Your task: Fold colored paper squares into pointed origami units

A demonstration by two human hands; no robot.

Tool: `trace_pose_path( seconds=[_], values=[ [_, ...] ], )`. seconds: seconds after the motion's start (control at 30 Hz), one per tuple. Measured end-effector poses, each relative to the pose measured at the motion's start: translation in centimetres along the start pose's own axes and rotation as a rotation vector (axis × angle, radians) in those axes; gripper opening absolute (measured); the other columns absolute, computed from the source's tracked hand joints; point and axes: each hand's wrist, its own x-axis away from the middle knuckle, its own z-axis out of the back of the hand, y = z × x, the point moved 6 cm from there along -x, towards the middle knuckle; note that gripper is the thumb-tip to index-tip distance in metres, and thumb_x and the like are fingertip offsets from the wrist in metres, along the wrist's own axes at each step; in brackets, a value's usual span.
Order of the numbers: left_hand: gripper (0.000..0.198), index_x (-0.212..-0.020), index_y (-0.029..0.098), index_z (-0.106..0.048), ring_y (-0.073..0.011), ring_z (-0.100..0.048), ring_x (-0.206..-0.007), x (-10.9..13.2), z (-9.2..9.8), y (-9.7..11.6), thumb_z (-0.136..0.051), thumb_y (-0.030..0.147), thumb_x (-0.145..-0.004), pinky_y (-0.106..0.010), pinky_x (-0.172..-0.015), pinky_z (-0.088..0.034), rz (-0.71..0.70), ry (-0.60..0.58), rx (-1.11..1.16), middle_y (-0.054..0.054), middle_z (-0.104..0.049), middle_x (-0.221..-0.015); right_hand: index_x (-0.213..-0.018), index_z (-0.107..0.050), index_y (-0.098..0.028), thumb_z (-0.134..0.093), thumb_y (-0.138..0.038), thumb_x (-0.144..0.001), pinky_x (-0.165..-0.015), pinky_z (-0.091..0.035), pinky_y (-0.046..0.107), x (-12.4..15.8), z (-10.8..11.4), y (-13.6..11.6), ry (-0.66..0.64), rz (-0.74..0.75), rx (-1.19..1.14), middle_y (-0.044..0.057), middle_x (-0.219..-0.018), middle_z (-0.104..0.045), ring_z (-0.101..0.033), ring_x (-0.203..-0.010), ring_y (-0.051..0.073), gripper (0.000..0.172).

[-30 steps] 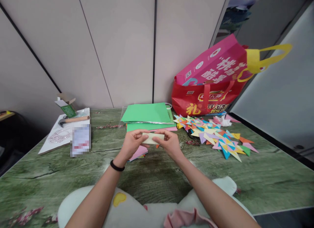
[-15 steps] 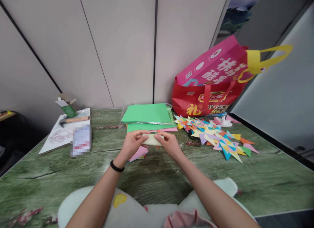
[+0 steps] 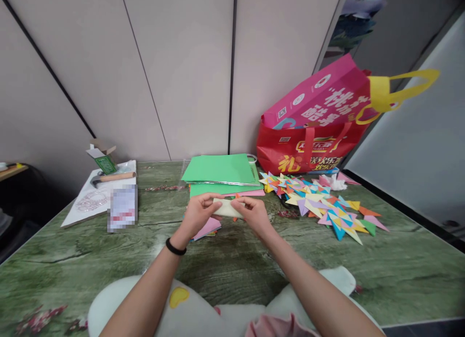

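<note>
A pale yellow strip of folded paper (image 3: 226,208) is stretched between my two hands, above the table. My left hand (image 3: 199,213) pinches its left end between thumb and fingers. On the other end, my right hand (image 3: 254,212) has a similar pinch. Beneath my left hand lies a small pile of coloured paper (image 3: 209,229), pink on top, partly covered by the hand. A bit of orange paper (image 3: 237,195) peeks out behind my right fingers. Just beyond my hands rests a stack of green sheets (image 3: 221,168).
Many folded paper pieces (image 3: 319,201) in mixed colours spread over the right side. Behind them stands a red gift bag (image 3: 283,145) with a pink box (image 3: 323,95). At left, a hammer (image 3: 114,177) and an opened small box (image 3: 105,160) rest on a white board (image 3: 78,208).
The whole view has shifted slightly. Both hands keep their pinch on the pale yellow paper, and its fold looks nearly the same.
</note>
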Motion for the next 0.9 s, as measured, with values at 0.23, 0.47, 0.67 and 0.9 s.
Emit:
trace_pose_path(
  seconds=[0.23, 0.47, 0.67, 0.9],
  values=[
    [0.046, -0.102, 0.013, -0.055, -0.0178, -0.065, -0.068, -0.2, 0.1, -0.3, -0.071, 0.029, -0.063, -0.029, -0.064, -0.053, -0.001, 0.059, 0.101, -0.006, -0.071, -0.078, -0.069, -0.069, -0.014, -0.064, -0.039, -0.065, -0.041, -0.022, 0.021, 0.2, 0.3, -0.6, 0.072, -0.008, -0.054, -0.004, -0.044, -0.048, -0.03, -0.04, 0.007, 0.025],
    [0.035, -0.09, 0.01, -0.064, -0.0198, -0.064, -0.077, 0.1, -2.5, -1.7, -0.073, 0.025, -0.06, -0.031, -0.073, -0.049, -0.005, -0.035, 0.144, -0.01, -0.071, -0.086, -0.071, -0.069, -0.016, -0.067, -0.038, -0.063, -0.041, -0.03, 0.02, 0.8, -0.3, -0.6, 0.165, -0.04, -0.34, -0.001, -0.06, -0.06, -0.042, -0.047, 0.008, 0.023],
    [0.023, -0.071, 0.01, -0.067, -0.016, -0.061, -0.06, 0.4, -3.0, -1.7, -0.071, 0.03, -0.06, -0.023, -0.055, -0.047, -0.003, 0.014, -0.038, -0.007, -0.07, -0.068, -0.068, -0.069, -0.017, -0.069, -0.036, -0.062, -0.047, -0.035, 0.021, 1.6, -1.5, -0.7, 0.142, -0.091, -0.488, -0.001, -0.06, -0.061, -0.046, -0.051, 0.009, 0.021],
    [0.024, -0.061, 0.009, -0.067, -0.016, -0.061, -0.055, 0.4, -2.9, -1.4, -0.068, 0.033, -0.061, -0.023, -0.05, -0.045, -0.029, 0.011, -0.133, -0.006, -0.068, -0.061, -0.069, -0.07, -0.016, -0.071, -0.037, -0.059, -0.046, -0.034, 0.022, 1.6, -1.7, -0.4, 0.122, -0.13, -0.559, -0.001, -0.056, -0.06, -0.044, -0.048, 0.009, 0.023]
  ],
)
